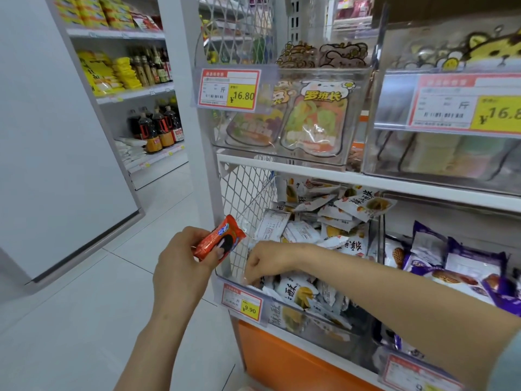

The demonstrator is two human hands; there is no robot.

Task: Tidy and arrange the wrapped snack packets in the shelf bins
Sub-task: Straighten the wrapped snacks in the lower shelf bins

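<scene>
upper price tag (229, 90) on the upper clear bin (359, 88) says ¥16.80 plus 斤, snack pouch (315, 119) inside reads 罗班长, right price tag (465, 104) on the right bin (423, 162) shows ¥16.8 and is cut off there, lower price tag (242, 301) on the lower bin (332, 325) says ¥9.90, small print too blurry

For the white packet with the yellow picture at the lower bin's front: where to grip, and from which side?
Pinch the white packet by its top edge, from above: it lies face up on the pile, and the clear bin front blocks a frontal reach.
</scene>
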